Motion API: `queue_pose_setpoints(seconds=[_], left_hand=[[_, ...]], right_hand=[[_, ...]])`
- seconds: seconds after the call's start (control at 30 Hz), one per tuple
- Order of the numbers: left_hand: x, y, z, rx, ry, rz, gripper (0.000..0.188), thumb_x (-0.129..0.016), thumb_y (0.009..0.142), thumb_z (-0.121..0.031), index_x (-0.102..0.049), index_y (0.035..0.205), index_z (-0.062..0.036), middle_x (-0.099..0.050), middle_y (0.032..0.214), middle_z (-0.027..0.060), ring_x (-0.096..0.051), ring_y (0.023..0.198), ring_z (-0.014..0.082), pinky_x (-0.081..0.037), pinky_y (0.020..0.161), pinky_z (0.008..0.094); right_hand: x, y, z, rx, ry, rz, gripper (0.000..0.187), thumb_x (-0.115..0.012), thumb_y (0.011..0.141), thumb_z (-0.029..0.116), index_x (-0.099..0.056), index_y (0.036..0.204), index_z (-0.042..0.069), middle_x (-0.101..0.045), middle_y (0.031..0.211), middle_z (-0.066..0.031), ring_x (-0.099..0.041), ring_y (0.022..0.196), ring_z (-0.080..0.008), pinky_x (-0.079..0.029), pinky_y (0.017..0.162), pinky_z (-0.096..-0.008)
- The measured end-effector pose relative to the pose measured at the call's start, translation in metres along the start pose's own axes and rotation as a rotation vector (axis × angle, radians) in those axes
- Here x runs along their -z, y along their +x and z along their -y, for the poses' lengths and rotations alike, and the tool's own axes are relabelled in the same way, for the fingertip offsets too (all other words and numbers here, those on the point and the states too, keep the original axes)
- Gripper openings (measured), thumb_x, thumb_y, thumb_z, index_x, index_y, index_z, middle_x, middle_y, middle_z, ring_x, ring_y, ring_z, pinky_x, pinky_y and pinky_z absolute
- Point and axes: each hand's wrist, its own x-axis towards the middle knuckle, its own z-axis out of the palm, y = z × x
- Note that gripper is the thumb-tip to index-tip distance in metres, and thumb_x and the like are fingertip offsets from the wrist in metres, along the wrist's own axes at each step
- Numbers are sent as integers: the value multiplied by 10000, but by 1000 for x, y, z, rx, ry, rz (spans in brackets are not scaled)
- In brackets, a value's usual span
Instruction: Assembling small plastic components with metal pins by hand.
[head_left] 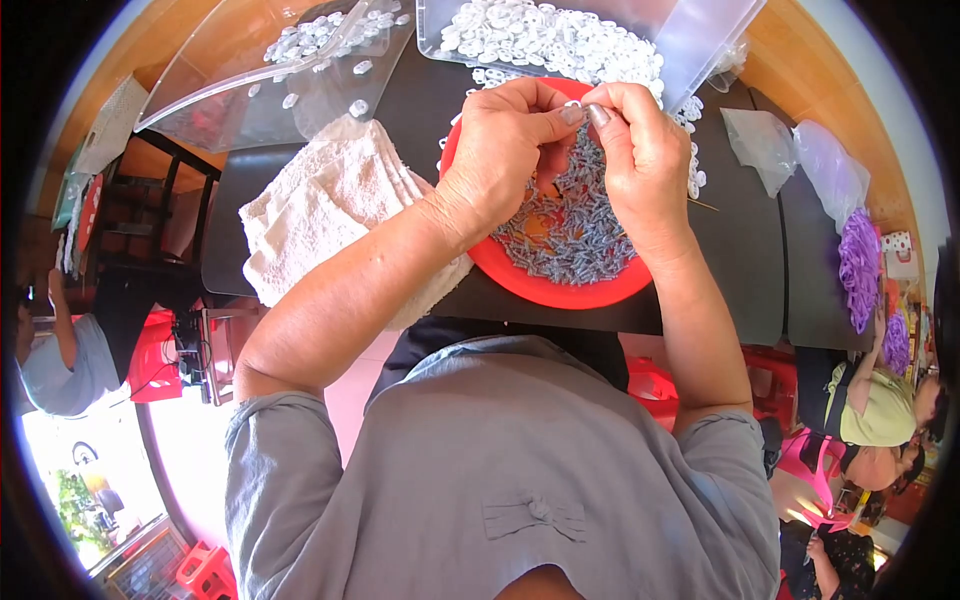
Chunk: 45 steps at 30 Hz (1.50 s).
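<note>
Left hand (500,150) and right hand (640,165) meet at upper centre of the frame, fingertips pinched together on one small white ring (574,104), held over the red dish (560,290). Both hands closed on that piece; what else lies between the fingertips is too small to tell.

Dish holds a heap of small grey metal pieces (570,230). Behind it, top centre, a clear plastic tray (700,40) with a pile of white rings (550,40), some spilled onto the bench (740,280). A second clear tray (250,90) sits upper left with fewer rings.

Judgement on handling: the part is tiny, so a thumb-and-forefinger pinch close over the dish is sound; anything dropped falls back among the grey pieces. Keeping wrists low and steady should help alignment.

Surface: dark bench top, with a folded cream towel (330,210) under the left forearm. Clear bags (800,150) and purple pieces (858,265) lie at the right edge.

Room: wooden floor beyond the bench, red stools below, other people seated at far left and lower right.
</note>
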Motion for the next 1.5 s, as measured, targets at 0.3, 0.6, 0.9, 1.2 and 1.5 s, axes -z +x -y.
queue_pose_setpoints(seconds=[0.3, 0.6, 0.9, 1.2, 1.5], left_hand=[[0, 0, -4, 33, -15, 17, 142, -629, 909, -106, -589, 848, 16, -586, 671, 44, -529, 497, 90, -412, 407, 231], [0, -2, 1, -14, 103, -12, 108, -616, 910, -87, -599, 875, 13, -588, 677, 30, -525, 505, 83, -414, 413, 222], [-4, -5, 11, -232, 331, -111, 68, -632, 860, -21, -601, 831, 31, -600, 690, 50, -541, 569, 92, -446, 509, 253], [-1, -2, 19, -359, 402, -153, 60, -632, 843, -14, -593, 810, 18, -584, 667, 55, -533, 580, 106, -435, 519, 271], [-6, 0, 18, 29, 136, -158, 124, -615, 896, -115, -592, 844, -4, -549, 619, 20, -484, 449, 79, -342, 370, 229]], right_hand=[[6, 2, -2, 29, -37, -17, 72, -600, 887, -18, -625, 948, 10, -668, 786, -77, -632, 678, -151, -492, 617, -272], [3, -1, 1, 51, -172, 58, 101, -589, 855, -48, -576, 927, 21, -624, 743, -123, -627, 648, -275, -477, 591, -333], [-1, -4, 3, 18, -69, 62, 148, -546, 819, -109, -560, 915, 2, -633, 783, -136, -636, 684, -285, -487, 612, -345], [-5, -8, 5, -71, -74, 102, 157, -542, 833, -94, -608, 939, 1, -629, 744, -98, -636, 704, -214, -492, 635, -302], [25, 63, -75, -282, -302, 289, 138, -607, 859, 103, -697, 957, 65, -635, 718, -44, -589, 674, -139, -455, 616, -286]])
